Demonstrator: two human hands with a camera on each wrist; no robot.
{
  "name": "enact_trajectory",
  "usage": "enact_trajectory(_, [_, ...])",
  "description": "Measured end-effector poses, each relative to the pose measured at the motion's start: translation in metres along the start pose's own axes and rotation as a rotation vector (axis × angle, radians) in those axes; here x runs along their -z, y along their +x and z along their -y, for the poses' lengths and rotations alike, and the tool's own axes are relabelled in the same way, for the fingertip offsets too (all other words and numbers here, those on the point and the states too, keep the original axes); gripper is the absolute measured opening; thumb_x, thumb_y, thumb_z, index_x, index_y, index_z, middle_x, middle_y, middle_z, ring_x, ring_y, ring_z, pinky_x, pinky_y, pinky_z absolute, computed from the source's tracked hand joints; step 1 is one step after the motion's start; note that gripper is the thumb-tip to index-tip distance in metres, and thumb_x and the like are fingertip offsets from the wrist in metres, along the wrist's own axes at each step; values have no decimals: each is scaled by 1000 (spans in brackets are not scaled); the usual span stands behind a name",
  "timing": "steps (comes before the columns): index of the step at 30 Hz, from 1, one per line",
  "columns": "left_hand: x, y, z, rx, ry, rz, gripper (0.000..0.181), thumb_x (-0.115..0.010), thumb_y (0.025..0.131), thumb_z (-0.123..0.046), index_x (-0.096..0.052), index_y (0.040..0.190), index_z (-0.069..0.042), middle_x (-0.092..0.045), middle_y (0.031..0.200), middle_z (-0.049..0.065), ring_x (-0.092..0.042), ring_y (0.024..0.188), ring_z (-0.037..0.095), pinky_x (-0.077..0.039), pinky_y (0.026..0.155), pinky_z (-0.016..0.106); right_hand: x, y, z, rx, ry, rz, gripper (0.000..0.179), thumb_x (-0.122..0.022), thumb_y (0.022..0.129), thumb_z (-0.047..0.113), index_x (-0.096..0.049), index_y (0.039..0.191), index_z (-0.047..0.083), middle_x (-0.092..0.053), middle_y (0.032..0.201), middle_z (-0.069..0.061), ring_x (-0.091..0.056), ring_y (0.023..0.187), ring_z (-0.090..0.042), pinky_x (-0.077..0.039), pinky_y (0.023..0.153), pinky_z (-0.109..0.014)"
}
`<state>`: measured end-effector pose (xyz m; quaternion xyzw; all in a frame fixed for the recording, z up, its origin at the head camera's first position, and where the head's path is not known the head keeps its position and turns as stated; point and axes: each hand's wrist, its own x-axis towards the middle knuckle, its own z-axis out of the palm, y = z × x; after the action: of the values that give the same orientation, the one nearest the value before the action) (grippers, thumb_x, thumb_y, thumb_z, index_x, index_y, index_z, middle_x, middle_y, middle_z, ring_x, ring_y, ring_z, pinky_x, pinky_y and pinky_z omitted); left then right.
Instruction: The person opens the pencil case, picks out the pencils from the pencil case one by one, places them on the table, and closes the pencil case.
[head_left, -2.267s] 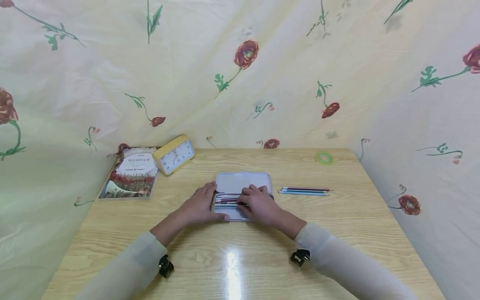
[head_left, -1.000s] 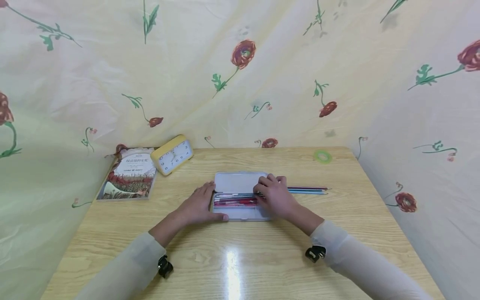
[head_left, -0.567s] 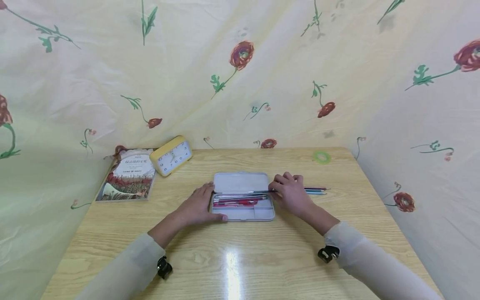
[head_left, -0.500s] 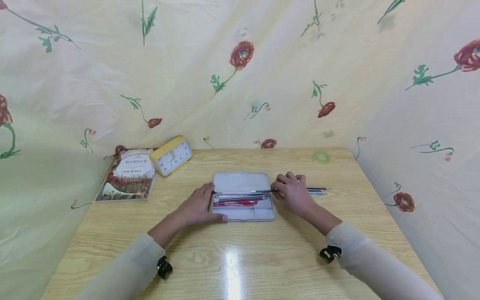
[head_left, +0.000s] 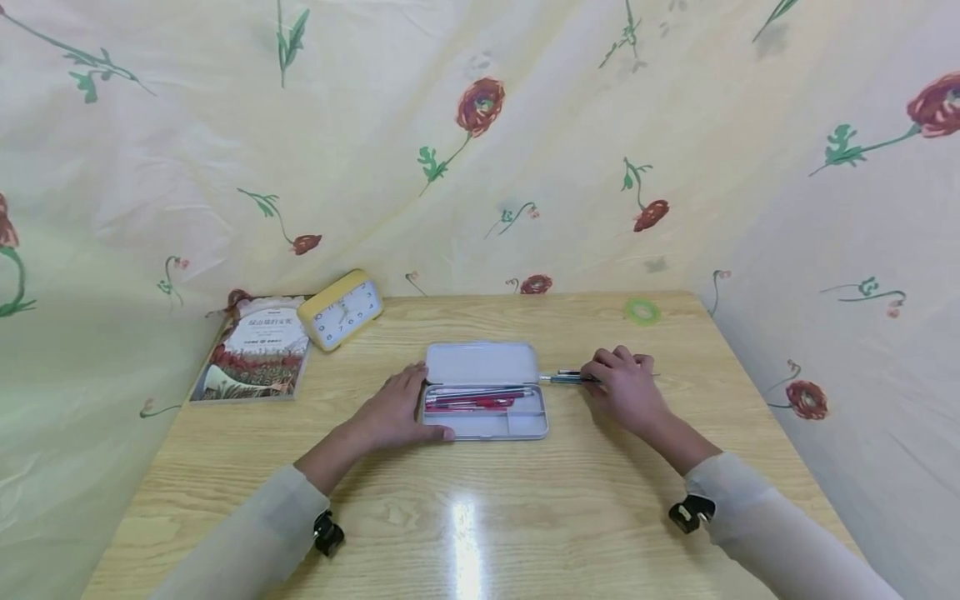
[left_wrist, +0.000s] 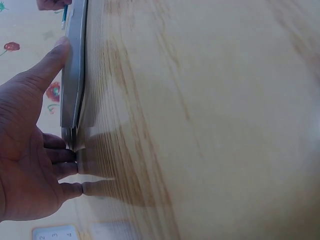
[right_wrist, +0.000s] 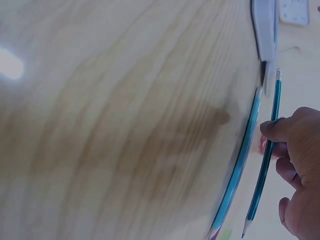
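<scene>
The right hand (head_left: 628, 390) pinches a pencil (right_wrist: 260, 177); the left hand (head_left: 390, 414), fingers apart, touches the box (head_left: 476, 427). The clock (head_left: 347, 315) has numbers.

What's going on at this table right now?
A person's right hand pinches a dark teal pencil above a light blue pencil on the table, to the right of the open pencil case. The left hand rests against the case's left end. Pencils and red items lie in the case's back compartment.
</scene>
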<state>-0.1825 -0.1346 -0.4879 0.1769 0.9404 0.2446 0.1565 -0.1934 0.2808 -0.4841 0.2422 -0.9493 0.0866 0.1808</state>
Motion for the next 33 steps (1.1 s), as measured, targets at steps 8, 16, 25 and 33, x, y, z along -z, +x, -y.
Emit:
enact_trajectory(8, [-1,2,2,7,4,2,135,-83,85,-77,-20,175,1,-22,184,21,-24,170,44,-32,136,60,0,-14,-14,-32,-17,19,18,-93,86,5,-83,99,12,-71,98,-5,-58,89,-29,-51,87,-70])
enact_trajectory(16, [-2,3,2,0,-2,-2,134,-83,84,-77,-22,174,1,-23,183,21,-25,170,43,-32,136,61,-6,-19,-19,-18,-2,2,18,-91,87,4,-82,100,11,-71,98,-5,-57,90,-30,-49,86,-72])
enact_trajectory(25, [-2,3,3,-4,-6,-1,134,-83,85,-77,-22,174,2,-23,183,23,-25,170,44,-33,135,63,-10,-21,-22,-27,1,24,17,-87,91,4,-83,106,10,-72,103,-8,-59,94,-32,-48,88,-70])
enact_trajectory(33, [-1,3,3,-3,-5,2,135,-83,84,-77,-22,174,2,-23,183,22,-24,170,44,-33,135,62,-12,-22,-22,-29,-17,22,16,-88,91,5,-82,105,10,-72,102,-8,-58,93,-33,-48,86,-70])
